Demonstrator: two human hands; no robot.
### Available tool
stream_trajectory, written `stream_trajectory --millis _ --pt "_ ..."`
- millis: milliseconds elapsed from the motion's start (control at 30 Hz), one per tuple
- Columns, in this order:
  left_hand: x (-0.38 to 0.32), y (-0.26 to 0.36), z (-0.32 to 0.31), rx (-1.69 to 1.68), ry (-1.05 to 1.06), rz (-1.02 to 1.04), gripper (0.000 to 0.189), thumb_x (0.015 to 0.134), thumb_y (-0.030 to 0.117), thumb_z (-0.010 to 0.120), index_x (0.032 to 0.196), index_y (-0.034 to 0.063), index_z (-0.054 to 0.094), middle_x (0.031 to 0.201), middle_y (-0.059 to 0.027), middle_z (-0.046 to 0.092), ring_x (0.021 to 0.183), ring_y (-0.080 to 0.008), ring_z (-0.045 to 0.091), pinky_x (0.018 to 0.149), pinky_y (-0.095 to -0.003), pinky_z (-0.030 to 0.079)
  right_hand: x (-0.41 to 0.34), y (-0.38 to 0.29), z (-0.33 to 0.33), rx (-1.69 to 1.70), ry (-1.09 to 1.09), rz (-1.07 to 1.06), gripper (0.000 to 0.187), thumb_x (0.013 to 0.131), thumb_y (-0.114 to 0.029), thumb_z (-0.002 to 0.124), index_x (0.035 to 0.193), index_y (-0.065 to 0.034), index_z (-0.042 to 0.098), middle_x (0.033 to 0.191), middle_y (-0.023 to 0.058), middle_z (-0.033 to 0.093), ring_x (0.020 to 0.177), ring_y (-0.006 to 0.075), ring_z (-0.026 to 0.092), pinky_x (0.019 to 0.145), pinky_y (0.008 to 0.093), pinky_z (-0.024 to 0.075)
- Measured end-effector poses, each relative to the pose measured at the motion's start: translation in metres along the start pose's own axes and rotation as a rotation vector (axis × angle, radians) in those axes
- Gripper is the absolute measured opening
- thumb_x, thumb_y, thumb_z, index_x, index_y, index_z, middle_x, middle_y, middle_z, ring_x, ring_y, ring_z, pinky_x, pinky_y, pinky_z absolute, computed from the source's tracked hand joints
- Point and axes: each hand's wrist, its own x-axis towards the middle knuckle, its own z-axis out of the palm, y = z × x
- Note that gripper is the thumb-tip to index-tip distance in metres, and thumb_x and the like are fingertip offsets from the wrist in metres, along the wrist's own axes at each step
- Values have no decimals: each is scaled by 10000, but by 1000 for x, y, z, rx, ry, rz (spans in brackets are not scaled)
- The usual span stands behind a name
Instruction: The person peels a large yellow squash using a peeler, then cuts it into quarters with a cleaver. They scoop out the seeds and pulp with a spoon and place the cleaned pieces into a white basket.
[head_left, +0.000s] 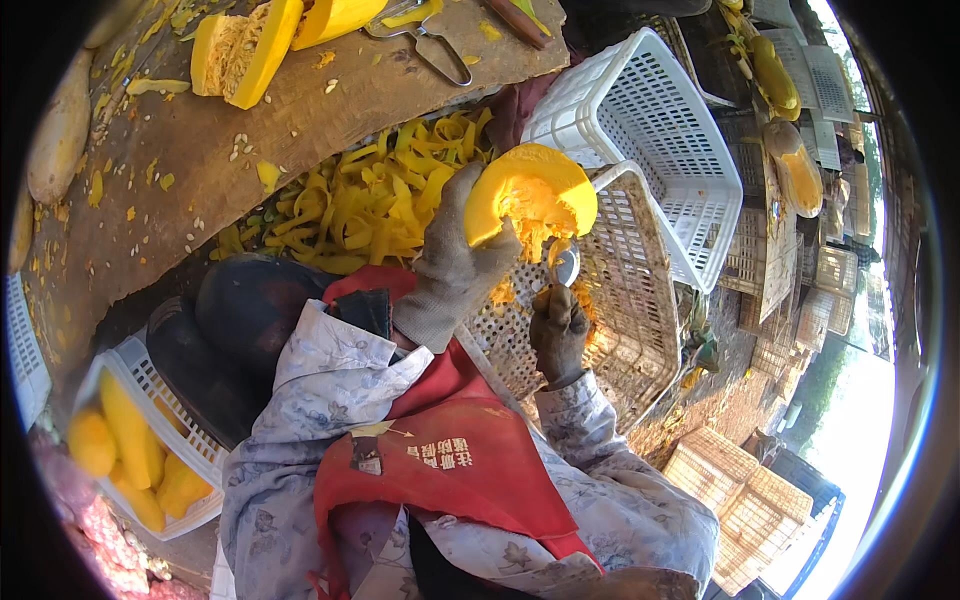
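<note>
In my gloved left hand (450, 262) is a peeled yellow pumpkin piece (559, 176), tilted so that its hollow faces down. Stringy orange pulp (534, 236) hangs from that hollow. My right hand (561, 334), also gloved, grips a metal spoon (568, 264) close under the hanging pulp. Some pulp lies on the spoon. Both hands are over a dirty plastic crate (630, 300) with perforated walls, and scraped pulp sticks to its inside. The spoon's handle is mostly hidden in my fist.
A wooden board (202, 157) holds cut pumpkin pieces (255, 56), a peeler (427, 45) and scattered seeds. Peel strips (367, 202) heap below its edge. A white crate (660, 135) stands beyond the dirty one. Another crate (169, 397) at left contains several peeled pumpkins (131, 435).
</note>
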Motion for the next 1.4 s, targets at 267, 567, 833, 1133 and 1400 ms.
stream_trajectory --millis 267,567,833,1133,1400 --pt "1 4 -7 -21 -3 25 474 793 16 568 1237 21 405 1047 -73 519 946 -150 512 812 -277 441 15 16 1 -3 1 -31 367 920 -362 501 681 -86 464 620 -40 419 542 63 324 493 245 278" --pt "2 9 -5 -14 -5 -39 472 784 12 568 1229 15 411 1070 -89 517 944 -157 514 821 -277 438 0 19 -16 -341 108 24 331 925 -303 469 697 -63 485 590 -14 431 522 79 404 472 255 330" --pt "0 18 -6 -10 -36 123 516 762 -14 581 1245 -9 401 1137 -111 505 1011 -180 512 888 -303 424 -17 -21 -4 -30 34 140 346 927 -328 481 709 -63 528 637 -36 479 556 63 392 514 226 323" --pt "8 25 -7 -399 -28 -367 452 761 41 601 1179 8 432 996 -91 551 838 -160 558 752 -287 482 -14 19 -27 -110 189 96 397 919 -364 478 656 -68 494 592 -30 453 548 78 382 519 269 318" --pt "13 28 -9 -443 32 -525 403 791 85 611 1151 -5 453 950 -79 561 785 -118 555 684 -250 490 10 -14 -16 222 213 109 260 887 -360 558 917 -103 571 537 -76 390 429 26 320 389 207 226"
